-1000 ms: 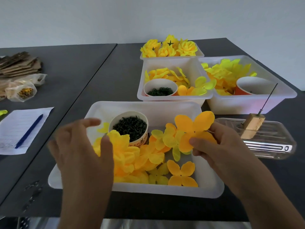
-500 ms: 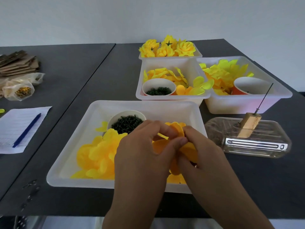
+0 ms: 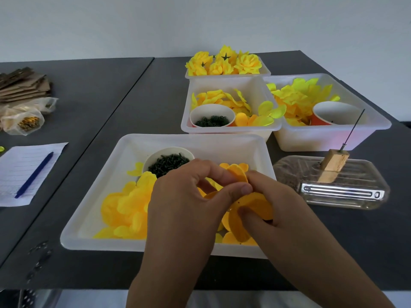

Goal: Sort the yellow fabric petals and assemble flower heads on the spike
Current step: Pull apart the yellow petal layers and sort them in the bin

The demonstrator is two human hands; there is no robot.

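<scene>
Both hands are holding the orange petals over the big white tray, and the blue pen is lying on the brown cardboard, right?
Not quite. The head view shows the blue pen lying on the lined paper, not on the brown cardboard, which sits farther back. The rest is right: the left hand and right hand both hold the orange petals over the big white tray.

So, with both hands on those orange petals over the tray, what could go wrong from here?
1. Both hands, left hand and right hand, pinch the same petals; two layers may stay stuck and be sorted as one.
2. The spike stands bare and leans on a small wooden block; pushing petals on could prick a finger or tip the block.
</scene>
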